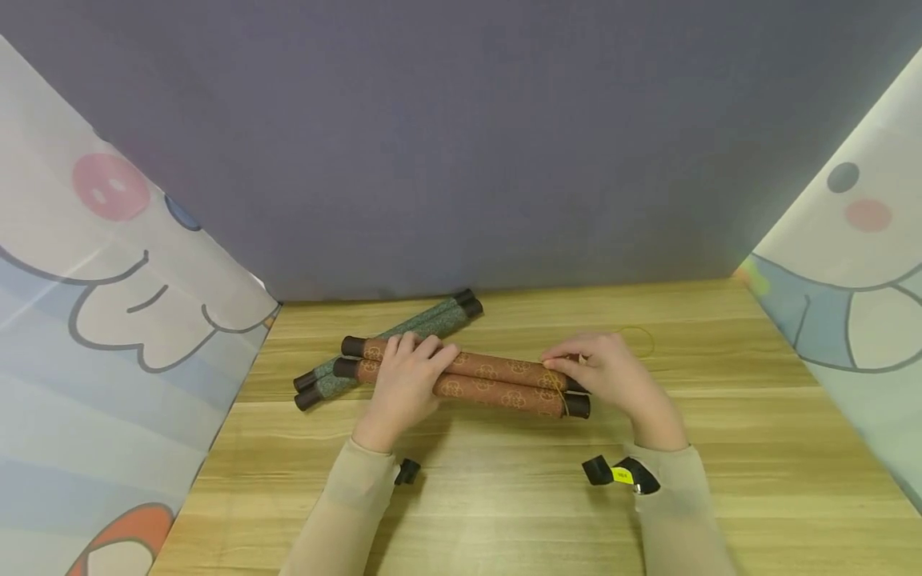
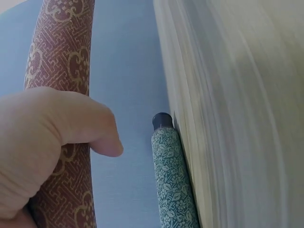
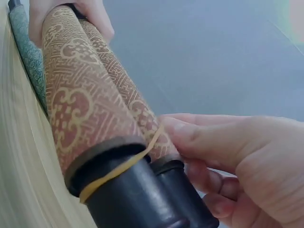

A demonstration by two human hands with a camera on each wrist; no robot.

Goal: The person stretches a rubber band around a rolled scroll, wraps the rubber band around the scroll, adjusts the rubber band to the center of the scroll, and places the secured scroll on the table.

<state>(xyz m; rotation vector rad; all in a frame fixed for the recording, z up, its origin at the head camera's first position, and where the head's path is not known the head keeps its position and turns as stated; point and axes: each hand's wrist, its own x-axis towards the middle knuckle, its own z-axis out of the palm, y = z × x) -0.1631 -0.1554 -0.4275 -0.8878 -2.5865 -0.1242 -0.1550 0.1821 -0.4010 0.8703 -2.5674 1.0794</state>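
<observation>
A red-brown scroll (image 1: 497, 370) with gold patterns is rolled up from both ends into two side-by-side rolls with black knobs. My left hand (image 1: 408, 376) grips it left of the middle, and the thumb (image 2: 90, 118) lies across one roll in the left wrist view. At the scroll's right end, my right hand (image 1: 601, 368) pinches a yellow rubber band (image 3: 116, 173) between thumb and forefinger. The band stretches over the black knob (image 3: 137, 194) of the nearer roll. Under the left end of this scroll, a green patterned scroll (image 1: 439, 318) lies slantwise on the table.
Another thin yellow rubber band (image 1: 651, 344) lies on the wooden table (image 1: 504, 512) behind my right hand. A grey-blue panel (image 1: 461, 160) rises at the table's back edge. Cartoon-printed sheets (image 1: 94, 296) stand on both sides.
</observation>
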